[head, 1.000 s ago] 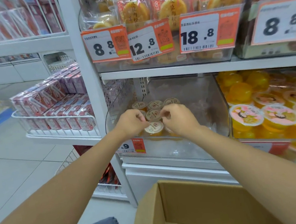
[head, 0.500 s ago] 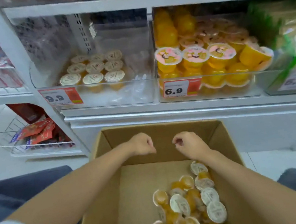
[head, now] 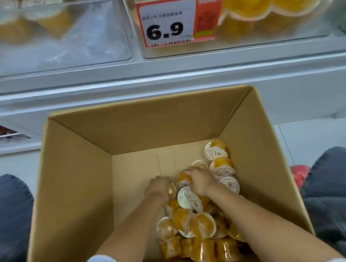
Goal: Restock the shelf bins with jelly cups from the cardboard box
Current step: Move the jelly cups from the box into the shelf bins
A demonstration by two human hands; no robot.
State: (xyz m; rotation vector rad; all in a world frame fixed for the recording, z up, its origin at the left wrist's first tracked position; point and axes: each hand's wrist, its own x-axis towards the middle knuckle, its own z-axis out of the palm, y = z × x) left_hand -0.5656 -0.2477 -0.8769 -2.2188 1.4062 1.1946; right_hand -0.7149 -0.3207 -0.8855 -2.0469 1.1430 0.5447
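Under the shelf bins (head: 44, 60), deep in the cardboard box (head: 155, 122): left hand (head: 158, 187) and right hand (head: 200, 181) side by side, each curled around jelly cups (head: 188, 198) atop the heap.

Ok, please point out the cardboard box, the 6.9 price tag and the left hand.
cardboard box (head: 155, 122): head view, inner far wall.
6.9 price tag (head: 170, 22): head view, white price panel.
left hand (head: 157, 188): head view, back of hand.

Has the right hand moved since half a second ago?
Yes. The right hand has dropped from near the far rim of the cardboard box down onto the jelly cups on its floor.
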